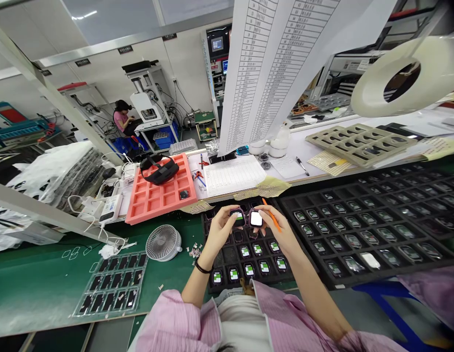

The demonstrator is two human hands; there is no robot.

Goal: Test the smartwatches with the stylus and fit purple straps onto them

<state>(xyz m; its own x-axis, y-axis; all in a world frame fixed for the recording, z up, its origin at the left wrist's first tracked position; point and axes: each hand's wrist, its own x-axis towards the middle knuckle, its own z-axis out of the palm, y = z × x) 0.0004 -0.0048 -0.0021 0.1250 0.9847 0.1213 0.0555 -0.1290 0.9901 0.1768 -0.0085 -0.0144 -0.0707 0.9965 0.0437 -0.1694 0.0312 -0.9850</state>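
Observation:
My left hand (pixel 224 224) grips a dark smartwatch (pixel 238 217) by its edge, with the thumb at its lit screen. In my right hand (pixel 273 226) is a second smartwatch (pixel 256 218), its screen glowing white. An orange pen-like stick (pixel 272 216) is also tucked in the right hand's fingers. Both watches are held side by side above a black foam tray (pixel 227 255). Several watches with green-and-white screens, such as one watch (pixel 249 269), lie in the tray's pockets below my hands.
Right of me lies a larger black tray (pixel 311 254) of watches. A red tray (pixel 159 188) with a headset (pixel 159 170), a small fan (pixel 163 243) and a clear blister tray (pixel 113 283) are at left. Hanging paper sheets (pixel 263 73) and a tape roll (pixel 406 73) are ahead. A person (pixel 123 119) sits far back.

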